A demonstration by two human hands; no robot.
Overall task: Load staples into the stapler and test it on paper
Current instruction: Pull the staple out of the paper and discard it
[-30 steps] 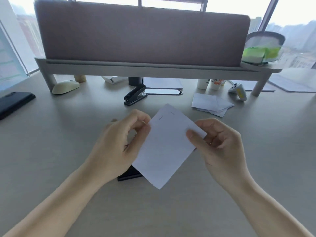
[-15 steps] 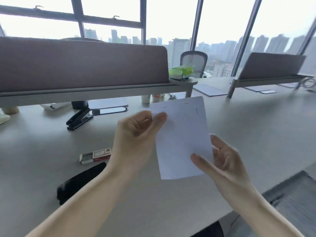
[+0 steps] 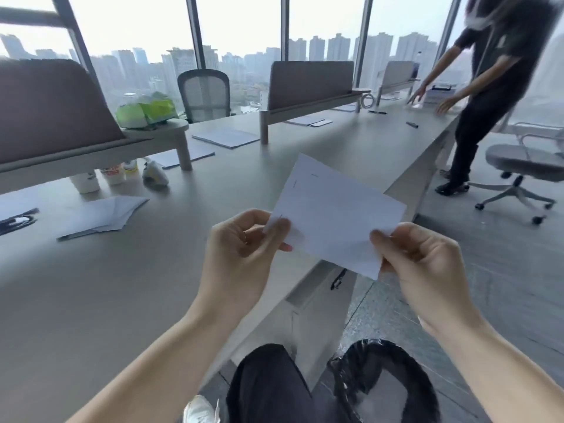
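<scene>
A small white sheet of paper [image 3: 332,212] with a few staples near its upper left corner hangs in the air past the desk's right edge. My left hand [image 3: 241,254] pinches its lower left corner. My right hand [image 3: 424,261] pinches its lower right corner. The stapler is out of view.
A black-lined waste bin [image 3: 387,389] stands on the floor below the paper, beside my knee. Loose white sheets [image 3: 100,215] lie on the grey desk [image 3: 122,285] at left, near small bottles [image 3: 113,175]. A person in dark clothes [image 3: 488,96] stands far right by an office chair [image 3: 522,169].
My view swung right, off the stapler and staple box. Both hands carried the paper past the desk edge over the bin. My right hand, open before, now grips the sheet's corner.
</scene>
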